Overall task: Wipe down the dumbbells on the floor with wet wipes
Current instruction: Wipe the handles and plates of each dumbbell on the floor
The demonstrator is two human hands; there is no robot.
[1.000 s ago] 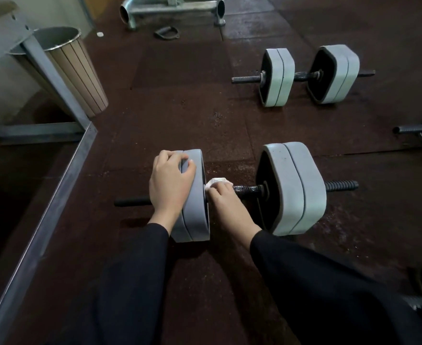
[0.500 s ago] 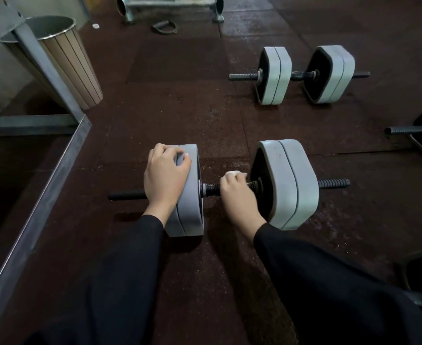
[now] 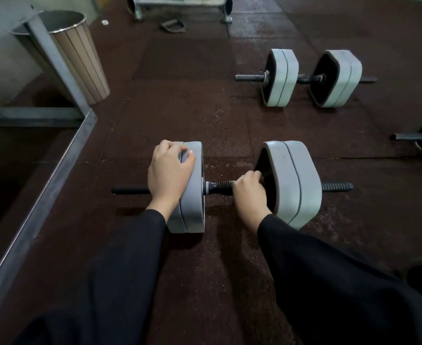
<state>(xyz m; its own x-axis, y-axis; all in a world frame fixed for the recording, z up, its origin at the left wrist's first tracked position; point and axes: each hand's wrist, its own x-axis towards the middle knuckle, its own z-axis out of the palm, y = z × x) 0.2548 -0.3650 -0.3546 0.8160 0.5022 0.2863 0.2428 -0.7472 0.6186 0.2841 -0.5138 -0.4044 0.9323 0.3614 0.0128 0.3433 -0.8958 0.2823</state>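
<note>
A grey-plated dumbbell [image 3: 294,180] lies across the dark floor in front of me. My left hand [image 3: 168,170] grips the top of its left weight plates, fingers curled over the rim. My right hand [image 3: 251,192] is wrapped round the black knurled handle, right up against the right plates. The wet wipe is hidden inside that hand. A second grey dumbbell [image 3: 283,77] lies farther back on the right, untouched.
A slatted bin with a metal liner [image 3: 80,56] stands at the back left behind a grey metal frame [image 3: 43,188]. A metal bench base [image 3: 180,3] and a black handle loop [image 3: 173,26] lie at the far edge. Another bar end [image 3: 413,136] pokes in at right.
My right hand has slid right along the handle, from the left plates to the right plates, and the white wipe no longer shows. My left hand stayed on the left plates.
</note>
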